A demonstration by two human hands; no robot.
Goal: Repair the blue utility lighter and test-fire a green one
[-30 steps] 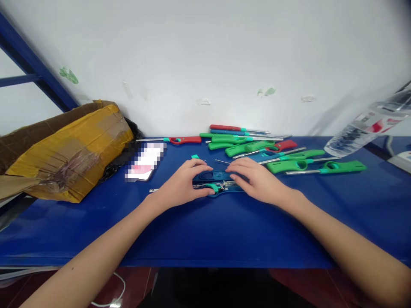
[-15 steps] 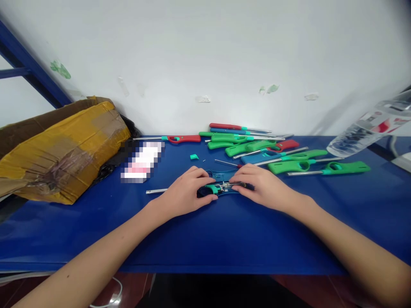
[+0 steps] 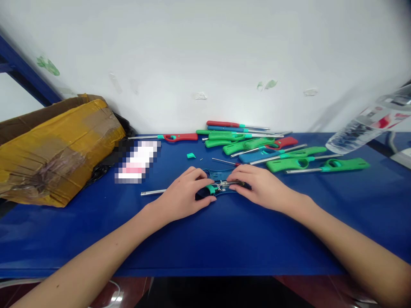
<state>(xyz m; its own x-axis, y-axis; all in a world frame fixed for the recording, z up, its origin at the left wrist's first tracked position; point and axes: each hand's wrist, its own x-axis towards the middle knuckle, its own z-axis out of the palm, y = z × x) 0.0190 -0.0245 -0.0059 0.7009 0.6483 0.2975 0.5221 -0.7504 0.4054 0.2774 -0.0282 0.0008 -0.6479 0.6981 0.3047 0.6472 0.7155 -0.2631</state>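
Observation:
An opened blue lighter [image 3: 221, 175] lies on the table between my hands, its inner parts showing and its metal tube pointing left. My left hand [image 3: 184, 192] grips the lighter near the green trigger [image 3: 211, 189], thumb in front and fingers behind. My right hand [image 3: 257, 184] has its thumb and fingers closed on a slim inner part at the lighter's right end, partly hidden by the fingers. Behind the lighter are a small green piece [image 3: 191, 155], a tiny pin [image 3: 201, 159] and a thin screwdriver [image 3: 224, 161], its red handle partly behind my right hand.
Several green, red and blue lighters [image 3: 346, 164] lie at the back right of the blue table [image 3: 205, 239]. A red lighter [image 3: 181, 137] is behind. At left are a taped box [image 3: 61, 158] and a blurred white item [image 3: 138, 162]. A plastic bottle [image 3: 356, 128] leans at right.
The view has shifted slightly, so things appear a little further left. Both hands stay on the lighter, and the dark part at the right fingertips has moved slightly.

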